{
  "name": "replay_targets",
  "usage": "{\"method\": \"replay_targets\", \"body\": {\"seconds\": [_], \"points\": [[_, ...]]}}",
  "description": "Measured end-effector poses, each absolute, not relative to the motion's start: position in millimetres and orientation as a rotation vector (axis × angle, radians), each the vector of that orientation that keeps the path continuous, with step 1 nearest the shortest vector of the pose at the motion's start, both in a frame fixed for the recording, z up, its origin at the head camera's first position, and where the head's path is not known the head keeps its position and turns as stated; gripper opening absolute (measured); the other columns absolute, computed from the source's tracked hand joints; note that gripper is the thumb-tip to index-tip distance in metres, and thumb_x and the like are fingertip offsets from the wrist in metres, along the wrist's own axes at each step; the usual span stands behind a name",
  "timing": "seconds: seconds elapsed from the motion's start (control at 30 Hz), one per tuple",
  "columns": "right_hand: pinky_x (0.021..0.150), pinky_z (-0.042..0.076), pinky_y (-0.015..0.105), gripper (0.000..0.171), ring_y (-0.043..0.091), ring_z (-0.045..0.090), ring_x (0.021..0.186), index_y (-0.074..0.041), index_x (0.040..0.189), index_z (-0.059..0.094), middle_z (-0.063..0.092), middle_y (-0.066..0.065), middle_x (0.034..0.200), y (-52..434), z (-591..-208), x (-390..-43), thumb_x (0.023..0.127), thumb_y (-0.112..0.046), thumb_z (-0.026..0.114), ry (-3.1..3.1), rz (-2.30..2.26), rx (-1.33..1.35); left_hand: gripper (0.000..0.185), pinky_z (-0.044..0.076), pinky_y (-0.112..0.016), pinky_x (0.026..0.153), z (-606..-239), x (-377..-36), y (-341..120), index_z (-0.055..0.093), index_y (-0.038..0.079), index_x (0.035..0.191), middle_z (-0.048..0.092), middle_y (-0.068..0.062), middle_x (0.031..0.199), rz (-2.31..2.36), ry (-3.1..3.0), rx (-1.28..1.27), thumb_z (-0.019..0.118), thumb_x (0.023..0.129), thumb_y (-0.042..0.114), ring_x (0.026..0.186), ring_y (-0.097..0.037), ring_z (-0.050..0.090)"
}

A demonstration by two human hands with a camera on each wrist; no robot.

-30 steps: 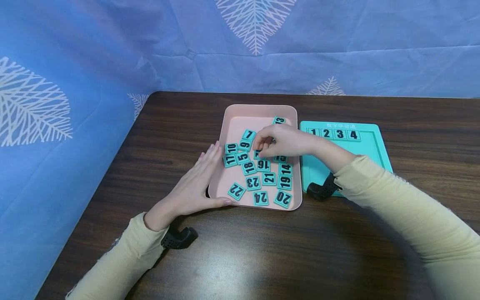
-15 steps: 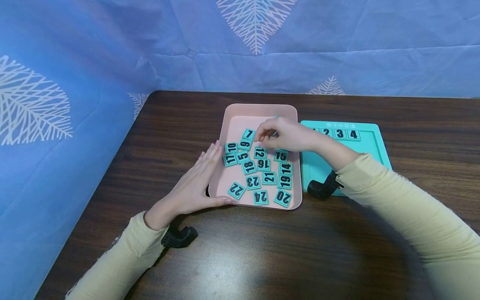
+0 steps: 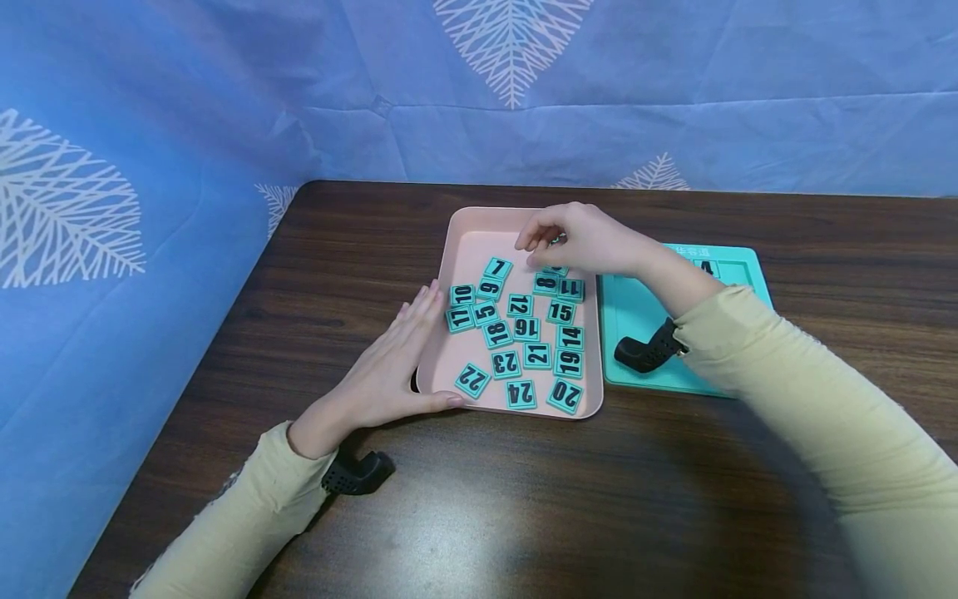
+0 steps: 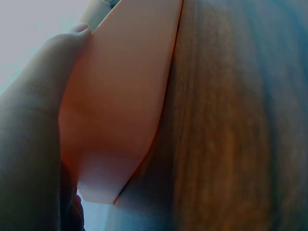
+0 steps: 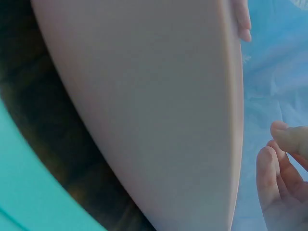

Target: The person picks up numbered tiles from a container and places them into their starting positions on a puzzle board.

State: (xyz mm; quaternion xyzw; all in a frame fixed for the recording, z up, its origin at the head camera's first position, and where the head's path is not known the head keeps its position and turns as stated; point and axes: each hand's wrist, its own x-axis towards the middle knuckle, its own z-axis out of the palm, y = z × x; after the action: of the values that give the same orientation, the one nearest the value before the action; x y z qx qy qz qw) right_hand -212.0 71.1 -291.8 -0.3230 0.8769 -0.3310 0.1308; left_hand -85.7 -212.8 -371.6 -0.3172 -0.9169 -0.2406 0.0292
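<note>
Fingers [image 3: 421, 314] of left hand [image 3: 385, 366] straight against left side of pink tray [image 3: 479, 239]; right hand's [image 3: 580, 237] loosely bent, narrowly parted, over far-right corner. Teal puzzle board [image 3: 629, 314] just right of tray. Numbered tiles [image 3: 526, 329] loose inside tray.

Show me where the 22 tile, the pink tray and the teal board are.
22 tile [image 3: 472, 381]: head view, middle of its numbered face.
Pink tray [image 3: 485, 240]: head view, bare floor near its far edge.
Teal board [image 3: 623, 316]: head view, bare surface near its left edge.
</note>
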Motion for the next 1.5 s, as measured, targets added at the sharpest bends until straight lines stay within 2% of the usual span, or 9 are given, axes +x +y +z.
{"method": "replay_targets", "body": {"seconds": [0.43,0.8,1.07,1.5], "points": [[0.086,0.046,0.041,0.022,0.023,0.058,0.098,-0.005,0.113,0.066,0.064,0.009,0.105,79.4,-290.4,-224.1,0.091,-0.008,0.063,2.615,-0.918,-0.852,0.116,0.006,-0.037,0.116,-371.3,-85.7,-212.9,0.001,0.008,0.154,-0.005,-0.006,0.16,-0.728,-2.823,-0.991,0.063,0.076,0.068,0.146,-0.026,0.002],[0.083,0.047,0.04,0.022,0.022,0.058,0.093,-0.003,0.112,0.066,0.065,0.011,0.102,83.9,-296.2,-228.9,0.091,-0.007,0.064,2.608,-0.92,-0.856,0.115,0.006,-0.037,0.116,-372.1,-84.8,-211.7,0.001,0.009,0.154,-0.006,-0.003,0.16,-0.725,-2.844,-0.966,0.063,0.077,0.068,0.146,-0.025,0.002],[0.082,0.047,0.039,0.02,0.022,0.059,0.091,-0.003,0.109,0.067,0.066,0.012,0.101,82.8,-301.0,-228.5,0.091,-0.009,0.065,2.588,-0.914,-0.864,0.117,0.005,-0.037,0.116,-371.4,-85.4,-212.1,0.001,0.008,0.154,-0.005,-0.006,0.16,-0.72,-2.834,-0.973,0.062,0.076,0.07,0.146,-0.024,0.001],[0.08,0.046,0.037,0.019,0.02,0.058,0.09,-0.005,0.108,0.067,0.065,0.006,0.097,84.0,-302.6,-227.2,0.09,-0.007,0.066,2.497,-0.924,-0.871,0.115,0.005,-0.037,0.116,-370.2,-85.1,-212.5,0.001,0.008,0.154,-0.006,-0.005,0.16,-0.734,-2.844,-0.968,0.062,0.077,0.068,0.146,-0.025,0.001]]}}
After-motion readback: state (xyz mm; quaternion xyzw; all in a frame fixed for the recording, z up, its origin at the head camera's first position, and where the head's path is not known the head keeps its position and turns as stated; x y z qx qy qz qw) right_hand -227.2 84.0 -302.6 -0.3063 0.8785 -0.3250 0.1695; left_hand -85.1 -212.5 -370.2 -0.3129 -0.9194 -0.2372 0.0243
